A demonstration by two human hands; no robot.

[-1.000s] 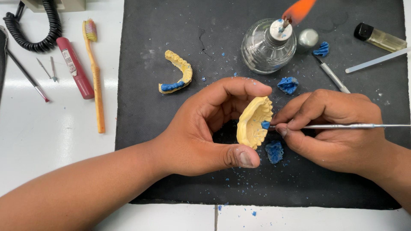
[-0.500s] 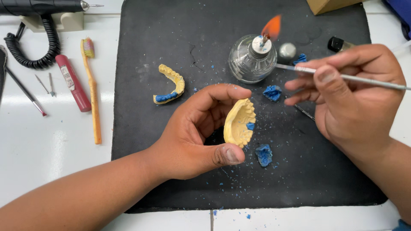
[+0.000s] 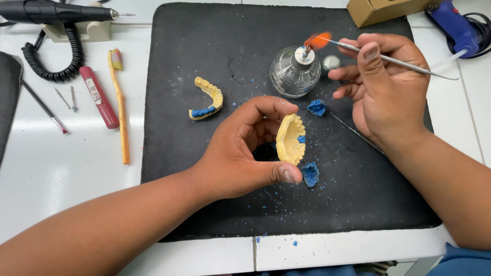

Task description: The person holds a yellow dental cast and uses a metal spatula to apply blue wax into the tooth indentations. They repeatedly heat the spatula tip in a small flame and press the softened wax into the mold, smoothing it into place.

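On the white counter [image 3: 61,168], far to the outer side of the left hand, a coiled black cord [image 3: 53,56], a red cylindrical tube [image 3: 98,96] and an orange-handled toothbrush [image 3: 120,105] were seen lying, well apart from the work. Ahead of the left hand, on the black rubber mat [image 3: 204,204], a yellow horseshoe-shaped plaster dental arch with blue wax along one end [image 3: 207,98] was laid flat.

The left hand [image 3: 240,153] was curled half closed, and a yellow plaster dental cast [image 3: 290,139] was pinched on edge between its thumb and fingers. The cast's long axis was set nearly upright, its toothed face turned toward the right hand, with a small blue wax patch [image 3: 301,139] showing on that side. A blue wax lump [image 3: 310,174] was seen just beside the thumb tip.

Up and away from the cast, a clear glass spirit lamp [image 3: 292,75] was standing lit. The right hand [image 3: 386,87] was closed loosely around a thin metal instrument [image 3: 399,62], held like a pen; its long axis was run toward the left, and its tip was placed in the orange flame [image 3: 318,41]. The cast was thus found below and to the left of the right hand, near it but apart, and already gripped by the left.
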